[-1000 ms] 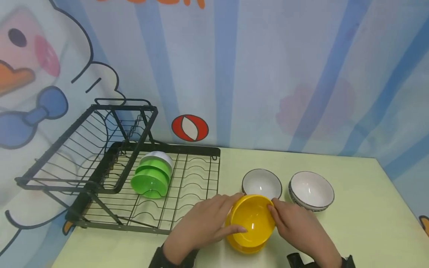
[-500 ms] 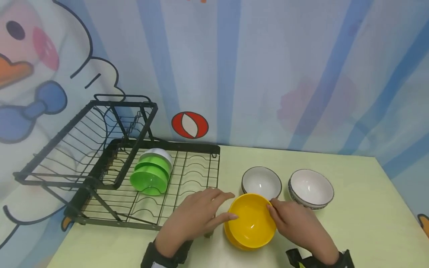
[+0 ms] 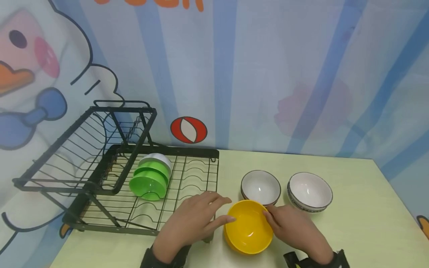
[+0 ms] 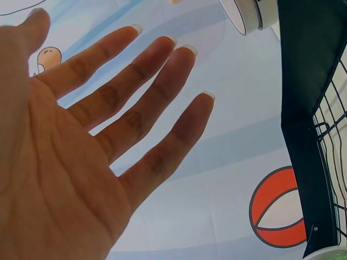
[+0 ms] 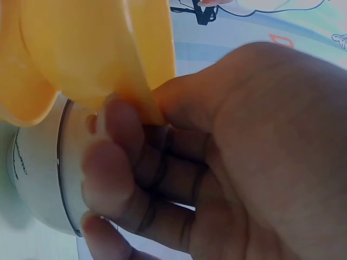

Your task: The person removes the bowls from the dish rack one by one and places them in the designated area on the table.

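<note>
Between my hands is a yellow bowl [image 3: 250,227], tilted a little, its inside facing up. My right hand [image 3: 296,231] pinches its rim between thumb and fingers; the right wrist view shows the thumb [image 5: 190,100] on one side of the wall. A second yellow bowl [image 5: 24,103] shows just under the held one there. My left hand [image 3: 191,225] hovers by the bowl's left side, fingers spread and apart from it. In the left wrist view the palm [image 4: 65,179] holds nothing. A white bowl [image 3: 260,185] with a dark rim stands right behind the yellow ones.
Farther right stand stacked white bowls [image 3: 310,190]. A black dish rack [image 3: 187,150] occupies the left side of the pale table [image 3: 355,216], its raised upper tier leaning left. Green bowls [image 3: 148,185] and a white bowl [image 3: 157,158] stand on edge in it. A printed backdrop rises behind.
My left hand has come off the yellow bowl's rim and moved left, fingers spread. The bowl has lowered slightly over the other one, with my right hand still pinching it.
</note>
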`<action>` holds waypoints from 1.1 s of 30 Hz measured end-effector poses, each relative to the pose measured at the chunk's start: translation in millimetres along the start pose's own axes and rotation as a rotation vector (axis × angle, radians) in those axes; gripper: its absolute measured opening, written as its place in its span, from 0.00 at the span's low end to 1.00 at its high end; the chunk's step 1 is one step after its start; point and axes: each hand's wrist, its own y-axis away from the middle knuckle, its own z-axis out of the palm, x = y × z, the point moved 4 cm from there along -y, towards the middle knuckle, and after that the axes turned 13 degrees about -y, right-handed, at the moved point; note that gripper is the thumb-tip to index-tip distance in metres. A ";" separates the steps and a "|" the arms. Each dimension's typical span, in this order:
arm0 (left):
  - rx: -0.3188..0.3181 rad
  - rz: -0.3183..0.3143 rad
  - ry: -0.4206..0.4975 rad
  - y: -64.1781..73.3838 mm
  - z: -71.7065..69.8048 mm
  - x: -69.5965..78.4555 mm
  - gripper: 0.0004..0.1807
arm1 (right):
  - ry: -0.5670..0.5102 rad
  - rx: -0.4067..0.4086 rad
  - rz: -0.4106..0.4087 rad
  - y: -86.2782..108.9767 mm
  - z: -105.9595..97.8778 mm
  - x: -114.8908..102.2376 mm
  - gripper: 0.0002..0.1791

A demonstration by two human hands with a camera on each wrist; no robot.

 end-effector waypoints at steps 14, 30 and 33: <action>-0.011 -0.006 0.002 0.5 0.1 -0.2 0.35 | -0.029 -0.017 0.011 -4.7 5.2 4.0 0.12; 0.004 -0.013 -0.006 0.2 1.2 -3.7 0.34 | -0.026 -0.030 -0.014 -7.4 10.4 9.1 0.09; 0.008 -0.009 -0.005 0.4 0.2 -3.5 0.34 | -0.021 -0.033 -0.026 -7.8 11.1 9.6 0.11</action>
